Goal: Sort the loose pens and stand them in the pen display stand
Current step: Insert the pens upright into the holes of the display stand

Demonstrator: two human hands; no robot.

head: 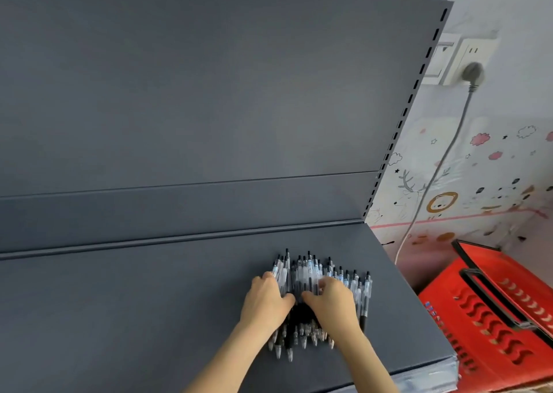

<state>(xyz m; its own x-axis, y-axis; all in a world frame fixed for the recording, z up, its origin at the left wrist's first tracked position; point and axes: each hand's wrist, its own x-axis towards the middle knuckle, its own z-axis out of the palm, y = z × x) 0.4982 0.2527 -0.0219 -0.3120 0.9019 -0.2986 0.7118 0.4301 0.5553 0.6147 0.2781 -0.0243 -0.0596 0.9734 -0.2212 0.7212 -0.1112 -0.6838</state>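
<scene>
Pens [321, 273] heaped in one loose bundle on the grey shelf [134, 309], toward its right edge and nearer its front edge than the back panel [209, 93]. Clear barrels, black clicker ends pointing to the back, tips toward the front edge, roughly parallel but staggered.

Head view: left hand [264, 301] on the left side of the heap, fingers curled over the outer barrels, thumb tucked in toward the middle. Right hand [332, 303] on the middle-right of the heap, fingers likewise curled round a few barrels, thumb almost meeting the left thumb. Somewhat blurred, so impossible to tell how many pens sit under each hand. A few pens at the right of the heap lying free of both hands.

Handling, as a judgement: light, stiff, smooth plastic. Prone to roll and slide on the flat shelf and to slip out of a loose bunch. Hardly fragile, though tips better kept from knocks. Best taken across the mid-barrel, in small parallel bunches with clicker ends level, ready to drop upright into a slot.

Containers: no pen display stand in view. Red basket [490, 312] beyond the shelf's right edge and lower, black handle folded down across it, contents not visible.
</scene>
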